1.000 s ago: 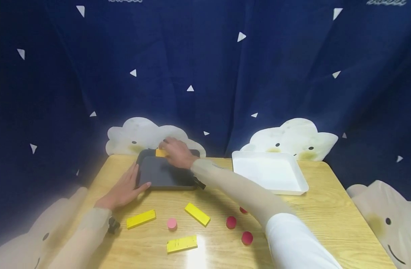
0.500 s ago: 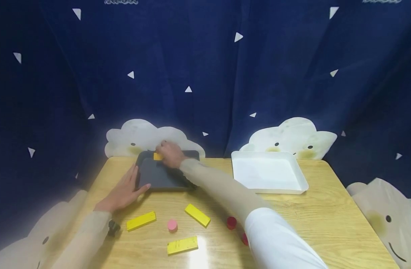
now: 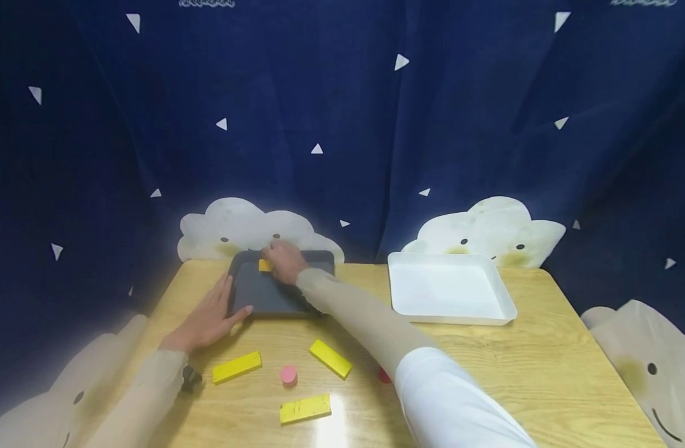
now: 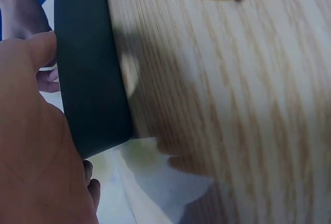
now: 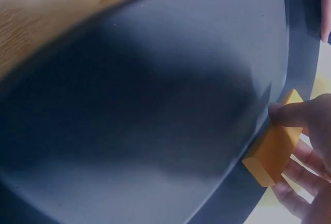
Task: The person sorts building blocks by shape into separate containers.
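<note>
Behind everything hung a dark blue curtain [image 3: 342, 112]; before it the wooden table [image 3: 544, 379] bore a white tray [image 3: 445, 292] at the right and a dark tray [image 3: 258, 295] at the left; the left hand [image 3: 205, 318] lay along the dark tray's left side, thumb spread away from straight fingers, touching the wall as if to steady it; the right hand [image 3: 287, 261] reached over the dark tray, pinching an orange block [image 5: 274, 154] between thumb and fingers by the far wall, left of the middle; the step in hand looked like positioning that block, and the next move seemed to call for a gentle release — with the tray kept from sliding; three yellow blocks [image 3: 237, 367] lay nearer the person, a pink round piece [image 3: 288, 376] among them; smallest to the eye was a red piece [image 3: 384, 376], mostly hidden behind the right sleeve [image 3: 460, 398]; the right hand covered much of the orange block in the head view, and whether its underside touched the tray floor could not be told — while the left wrist view cut off a yellow block at its top edge.
</note>
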`<state>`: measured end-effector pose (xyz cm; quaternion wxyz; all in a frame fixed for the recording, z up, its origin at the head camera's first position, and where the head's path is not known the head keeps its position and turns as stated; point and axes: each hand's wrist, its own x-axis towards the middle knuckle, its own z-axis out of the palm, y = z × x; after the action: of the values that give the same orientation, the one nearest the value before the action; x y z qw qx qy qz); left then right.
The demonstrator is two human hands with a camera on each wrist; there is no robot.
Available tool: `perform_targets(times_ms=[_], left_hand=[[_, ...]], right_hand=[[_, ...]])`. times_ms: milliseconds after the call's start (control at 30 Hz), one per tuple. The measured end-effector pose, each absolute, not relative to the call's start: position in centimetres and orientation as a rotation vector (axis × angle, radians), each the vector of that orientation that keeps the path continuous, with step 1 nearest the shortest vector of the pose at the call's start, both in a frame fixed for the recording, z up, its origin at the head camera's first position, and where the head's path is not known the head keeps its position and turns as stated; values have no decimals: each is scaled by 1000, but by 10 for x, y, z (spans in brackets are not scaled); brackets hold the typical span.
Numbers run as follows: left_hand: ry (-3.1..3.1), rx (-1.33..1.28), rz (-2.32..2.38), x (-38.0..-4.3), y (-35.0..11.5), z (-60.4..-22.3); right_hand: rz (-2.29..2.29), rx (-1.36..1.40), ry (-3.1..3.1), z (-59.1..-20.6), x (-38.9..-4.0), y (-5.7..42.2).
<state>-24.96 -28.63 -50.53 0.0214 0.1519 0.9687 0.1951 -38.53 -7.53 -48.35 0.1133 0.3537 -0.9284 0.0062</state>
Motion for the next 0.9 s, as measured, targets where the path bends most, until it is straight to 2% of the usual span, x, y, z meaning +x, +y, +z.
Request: perform_targets(times_ms=[900], left_hand=[[3013,497,650,-251,-290,-514]], right_hand=[[28,971,-2719,-511,-391,-85]])
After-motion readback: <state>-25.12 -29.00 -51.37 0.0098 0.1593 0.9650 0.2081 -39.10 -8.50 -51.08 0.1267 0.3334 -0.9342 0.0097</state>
